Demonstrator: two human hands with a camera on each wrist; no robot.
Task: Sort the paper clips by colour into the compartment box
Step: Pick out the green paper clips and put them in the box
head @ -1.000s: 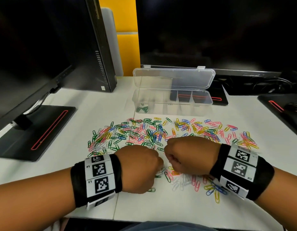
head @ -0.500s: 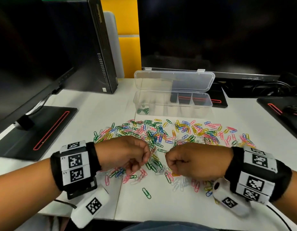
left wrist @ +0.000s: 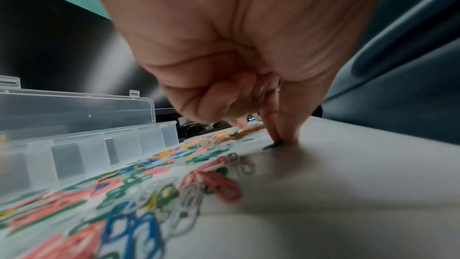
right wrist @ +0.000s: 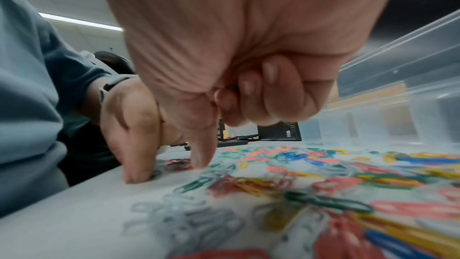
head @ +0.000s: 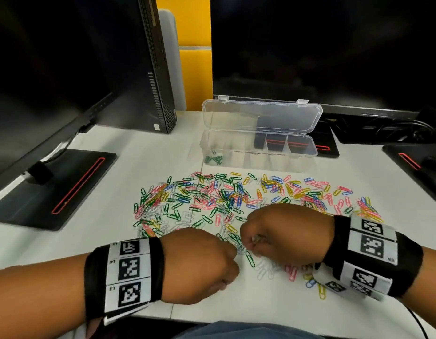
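Observation:
A spread of mixed-colour paper clips [head: 224, 199] lies on the white table. Behind it stands the clear compartment box [head: 273, 162] with its lid [head: 261, 116] open and a few green clips [head: 213, 160] in the leftmost compartment. My left hand [head: 234, 250] is at the pile's near edge, thumb and forefinger pinching a green clip [left wrist: 275, 144] flat on the table. My right hand [head: 251, 243] is just to its right. Its forefinger [right wrist: 201, 157] points down onto the clips, and the other fingers curl into the palm around a dark green sliver of clip [right wrist: 231, 86].
A monitor stand base [head: 53, 189] lies at the left, with a black computer case [head: 151, 69] behind it. A large dark monitor rises behind the box. Another black base [head: 417, 162] and cables [head: 395, 128] sit at the right. The table's front edge is just below my wrists.
My left hand has moved right from the pile's left side, next to the right hand, and now pinches a green clip. The right hand has stayed about in place.

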